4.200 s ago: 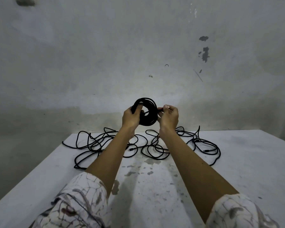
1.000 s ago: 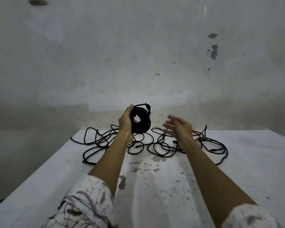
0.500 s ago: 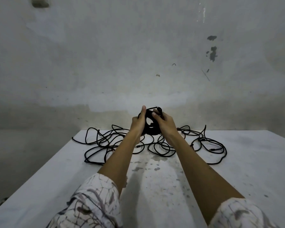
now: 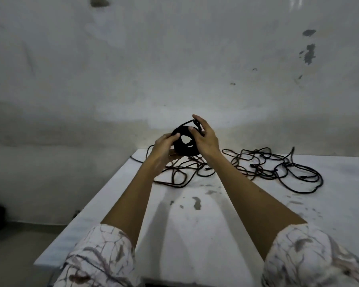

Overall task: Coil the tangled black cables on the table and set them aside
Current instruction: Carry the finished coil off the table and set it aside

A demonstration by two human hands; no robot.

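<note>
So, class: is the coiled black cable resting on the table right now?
No: both hands, left hand and right hand, hold the coiled cable up above the table.

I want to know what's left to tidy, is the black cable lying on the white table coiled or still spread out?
Spread out: the black cable on the white table lies in loose tangled loops. Only the bundle held between both hands is coiled.

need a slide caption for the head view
Both hands, left hand and right hand, hold a black cable coil above tangled black cables on a white table.
</note>
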